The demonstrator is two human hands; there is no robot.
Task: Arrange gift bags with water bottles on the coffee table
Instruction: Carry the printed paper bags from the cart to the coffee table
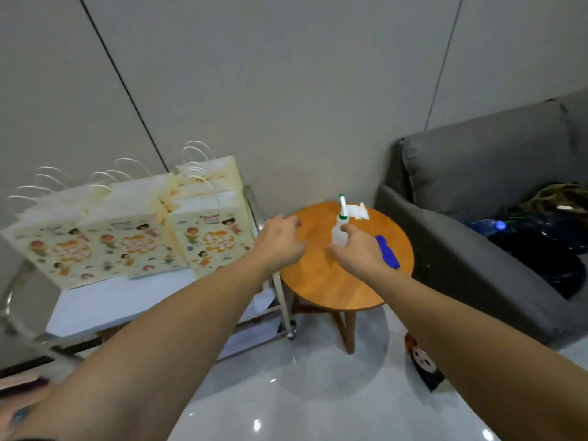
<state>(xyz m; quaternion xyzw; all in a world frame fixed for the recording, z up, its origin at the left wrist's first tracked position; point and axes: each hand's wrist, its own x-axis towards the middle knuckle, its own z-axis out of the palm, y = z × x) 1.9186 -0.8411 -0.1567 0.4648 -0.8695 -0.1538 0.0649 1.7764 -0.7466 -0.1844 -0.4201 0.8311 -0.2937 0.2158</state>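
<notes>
A person is reaching with both bare arms over a small round wooden table (334, 281) set between a wheeled cart (280, 291) and a grey sofa (477, 192). The right hand (358, 249) is curling loosely, fingers part-open, beside a small white bottle with a green cap (340, 230); whether it is touching the bottle cannot be told through the blur. The left hand (280, 240) is hovering over the table's left edge with fingers bent and holding nothing, seemingly readying to steady or clear the top. A blue object (386, 251) and a crumpled white thing (359, 213) are lying on the table too, so the surface probably needs clearing before anything is arranged. The gift bags (127, 243) are standing upright in rows on the cart, handles up, well apart from the table. A blue-capped water bottle (486, 226) appears to be lying on the sofa beside a dark bag (541, 249).
</notes>
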